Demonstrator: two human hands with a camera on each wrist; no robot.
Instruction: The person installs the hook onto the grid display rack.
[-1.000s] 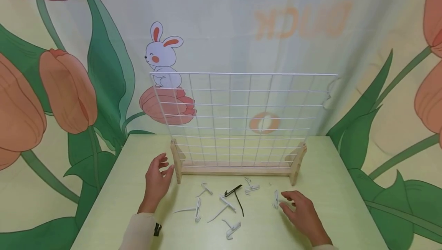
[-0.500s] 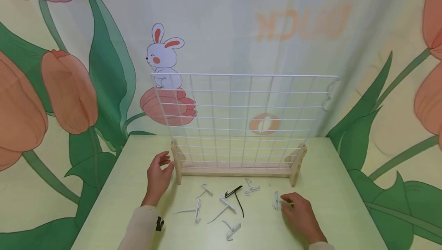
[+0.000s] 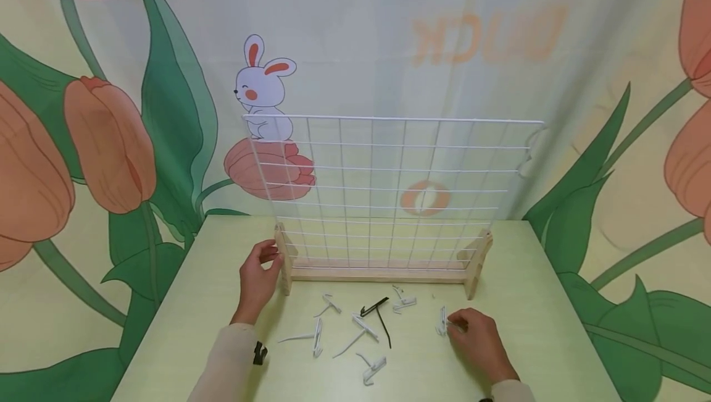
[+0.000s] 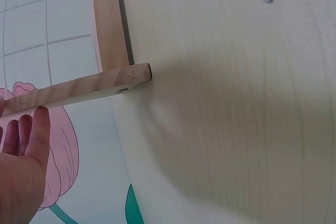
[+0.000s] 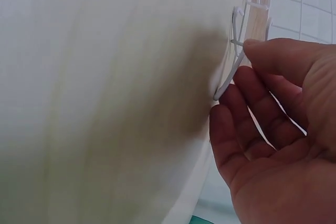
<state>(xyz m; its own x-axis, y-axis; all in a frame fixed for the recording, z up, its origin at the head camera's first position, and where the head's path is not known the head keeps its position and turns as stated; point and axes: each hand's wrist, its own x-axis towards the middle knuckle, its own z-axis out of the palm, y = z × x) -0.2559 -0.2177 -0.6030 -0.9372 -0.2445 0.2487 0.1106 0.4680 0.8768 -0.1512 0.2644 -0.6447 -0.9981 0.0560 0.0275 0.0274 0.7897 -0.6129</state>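
My right hand (image 3: 479, 337) pinches a white display hook (image 3: 442, 320) at the right of the table. In the right wrist view, the thumb and curled fingers meet around that hook's bent wire. My left hand (image 3: 261, 278) is beside the left wooden upright (image 3: 283, 260) of a white wire grid rack (image 3: 372, 198). Its fingertips touch the outer side of the wood in the left wrist view; the thumb is mostly cut off there. A black hook (image 3: 374, 307) and several white hooks lie between the hands, among them one long-armed white hook (image 3: 317, 336).
The rack stands across the back of the light wood table (image 3: 211, 303), its wooden base bar (image 3: 378, 275) behind the loose hooks. A printed curtain (image 3: 355, 37) with tulips and a rabbit hangs behind. A black strap piece (image 3: 259, 353) shows at the left sleeve.
My right hand has closed in on the white hook at the right, and its fingers now pinch it. The left hand has moved slightly right to the upright. The other hooks lie as before.
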